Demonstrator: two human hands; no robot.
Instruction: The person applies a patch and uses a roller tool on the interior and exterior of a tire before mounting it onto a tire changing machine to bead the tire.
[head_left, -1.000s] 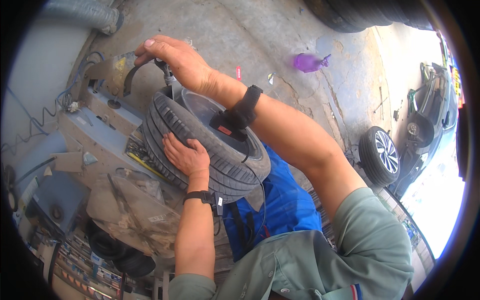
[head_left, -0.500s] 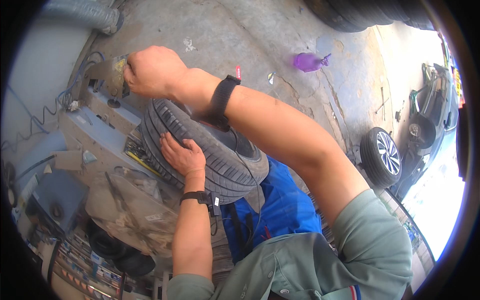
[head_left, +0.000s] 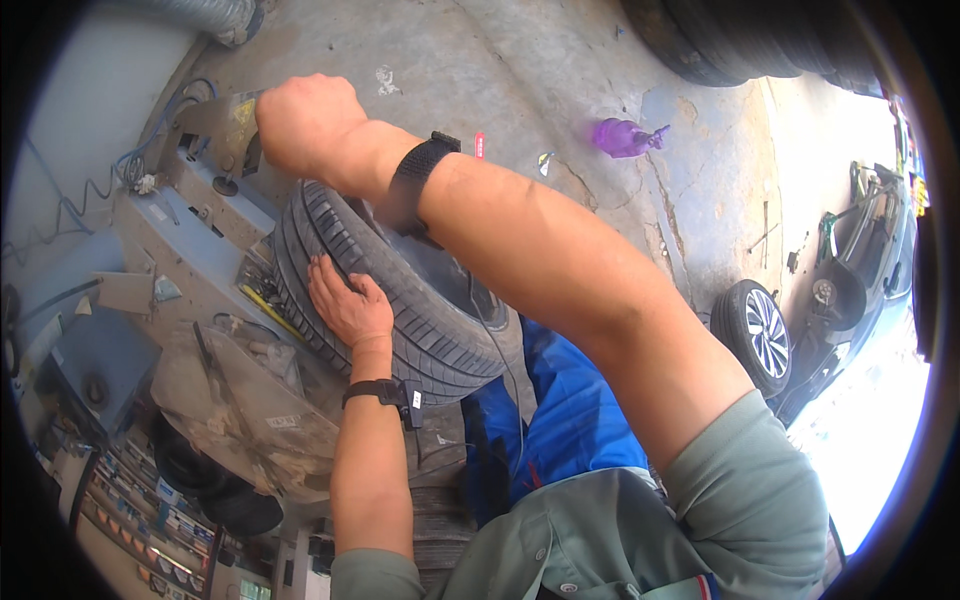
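A black tyre (head_left: 437,338) stands upright against the side of a grey workshop machine (head_left: 190,215). My left hand (head_left: 350,308) lies flat on its tread, fingers stretched out and nothing gripped. Above the tyre's upper end, my right hand (head_left: 312,120) is closed in a fist beside a metal panel (head_left: 238,118) with a yellow label. Whatever is inside that fist is hidden from view. My right forearm crosses over the tyre and covers part of its opening. Each wrist wears a black strap, and a thin cable runs down past the tyre's right side.
A wheel with a silver rim (head_left: 768,336) stands on the floor at the right, near a dark car (head_left: 870,270). A purple bag (head_left: 625,138) lies on the concrete. Stacked tyres (head_left: 700,45) are at the far right, and shelves (head_left: 140,510) at the lower left.
The whole picture has shifted slightly. My right fist has turned a little, showing more of its back, and stays beside the panel. My left hand remains on the tread.
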